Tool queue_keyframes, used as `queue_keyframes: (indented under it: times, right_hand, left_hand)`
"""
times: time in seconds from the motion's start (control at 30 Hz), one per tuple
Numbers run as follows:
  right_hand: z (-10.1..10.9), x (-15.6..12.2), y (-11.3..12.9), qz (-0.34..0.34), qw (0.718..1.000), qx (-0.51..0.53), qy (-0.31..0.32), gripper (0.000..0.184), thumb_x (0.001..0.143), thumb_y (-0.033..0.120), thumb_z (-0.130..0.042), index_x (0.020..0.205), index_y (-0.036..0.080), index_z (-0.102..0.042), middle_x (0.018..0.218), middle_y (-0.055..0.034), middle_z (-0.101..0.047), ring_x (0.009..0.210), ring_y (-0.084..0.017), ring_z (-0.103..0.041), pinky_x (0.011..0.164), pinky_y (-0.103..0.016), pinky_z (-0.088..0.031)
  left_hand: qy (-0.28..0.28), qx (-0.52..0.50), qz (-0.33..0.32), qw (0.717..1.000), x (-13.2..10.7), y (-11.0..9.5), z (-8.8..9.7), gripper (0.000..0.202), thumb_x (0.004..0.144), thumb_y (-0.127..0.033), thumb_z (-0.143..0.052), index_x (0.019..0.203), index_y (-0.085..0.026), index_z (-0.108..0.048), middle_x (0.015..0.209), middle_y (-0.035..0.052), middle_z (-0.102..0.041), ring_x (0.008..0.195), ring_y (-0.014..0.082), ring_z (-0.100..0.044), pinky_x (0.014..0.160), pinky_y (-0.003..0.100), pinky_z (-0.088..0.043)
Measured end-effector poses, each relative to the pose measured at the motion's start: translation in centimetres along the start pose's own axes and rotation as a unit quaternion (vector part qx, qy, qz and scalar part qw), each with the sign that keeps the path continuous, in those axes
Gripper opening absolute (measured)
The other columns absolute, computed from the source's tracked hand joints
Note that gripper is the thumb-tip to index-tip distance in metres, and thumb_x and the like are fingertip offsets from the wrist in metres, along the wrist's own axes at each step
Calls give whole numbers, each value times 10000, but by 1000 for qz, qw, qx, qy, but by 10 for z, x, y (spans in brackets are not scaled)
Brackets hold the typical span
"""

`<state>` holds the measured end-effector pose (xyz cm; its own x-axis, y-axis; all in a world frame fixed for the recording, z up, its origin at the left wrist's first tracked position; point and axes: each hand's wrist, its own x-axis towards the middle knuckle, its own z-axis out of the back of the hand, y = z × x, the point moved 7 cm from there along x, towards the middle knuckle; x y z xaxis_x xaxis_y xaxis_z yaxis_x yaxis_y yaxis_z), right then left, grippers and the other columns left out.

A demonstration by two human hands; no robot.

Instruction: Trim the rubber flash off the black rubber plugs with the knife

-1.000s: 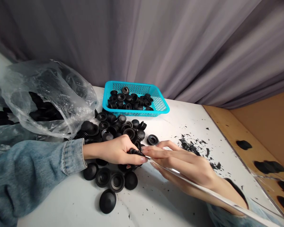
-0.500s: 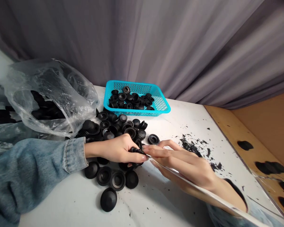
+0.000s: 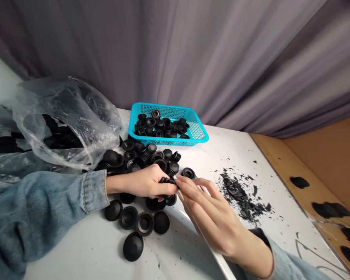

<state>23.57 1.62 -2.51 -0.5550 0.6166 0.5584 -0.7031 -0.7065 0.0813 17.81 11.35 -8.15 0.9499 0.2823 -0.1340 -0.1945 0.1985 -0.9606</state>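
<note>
The left hand pinches a black ribbed plug at the centre of the table, just above a heap of loose plugs, while the right hand grasps a long, slim, pale tool angled toward that plug; whether they touch cannot be told. A blue basket holding plugs stands on the far side, and black shavings lie to the right.

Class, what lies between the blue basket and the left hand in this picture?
In the head view, a heap of black plugs lies between the blue basket and the left hand.
</note>
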Motion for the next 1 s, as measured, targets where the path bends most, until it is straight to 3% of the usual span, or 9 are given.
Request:
queue_keyframes:
  times: [0.33,0.4,0.47,0.53,0.63,0.73,1.0]
  right_hand:
    - [-6,-4,-8,0,1000,-3,-17,234,851,-55,-395,1030,11,-531,1079,-292,-616,1108,-327,-552,764,-489,-464]
    - [-1,-2,-12,-11,999,-4,-51,220,843,-50,-433,1011,53,-532,1032,-258,-647,1045,-298,-596,735,-461,-487]
    - [9,1,-21,-49,994,31,-98,216,827,-44,-479,953,121,-538,983,-187,-683,932,-237,-647,716,-411,-516]
    - [16,5,-32,-110,984,98,-102,204,816,-22,-513,872,171,-546,980,-122,-700,822,-180,-666,711,-358,-541]
    - [17,8,-45,-189,962,196,-30,147,831,69,-543,762,197,-562,1008,-74,-707,767,-153,-674,611,-268,-551]
    - [18,6,-52,-236,937,257,-5,203,834,117,-561,650,198,-530,1039,-51,-703,660,-129,-681,517,-230,-525]
    - [9,8,-48,-182,922,341,7,153,826,67,-553,740,192,-570,1072,-56,-691,988,-157,-649,790,-256,-557]
  left_hand:
    - [25,-6,4,1000,-2,-2,-3,376,834,-325,-471,510,-139,-432,443,-41,-440,397,48,-385,382,162,-294]
    - [34,3,-2,999,-3,-3,-5,388,843,-349,-470,521,-136,-441,460,-35,-453,415,52,-401,396,166,-301]
    - [25,0,-4,1000,-4,-4,-4,390,844,-360,-474,525,-139,-437,460,-40,-440,420,53,-393,400,170,-299]
    - [17,-14,-3,1000,-4,-3,-2,385,843,-360,-479,530,-143,-423,459,-49,-414,416,50,-367,398,175,-287]
    - [29,-13,-23,999,-5,-4,-3,376,847,-356,-482,544,-145,-411,483,-53,-398,436,50,-348,411,180,-277]
    - [40,4,-43,998,-5,-5,-3,380,857,-369,-472,556,-144,-414,502,-51,-398,455,54,-349,424,183,-278]
    - [34,34,-47,998,-5,-5,-1,377,841,-386,-489,564,-130,-494,482,-46,-419,446,57,-361,417,175,-298]
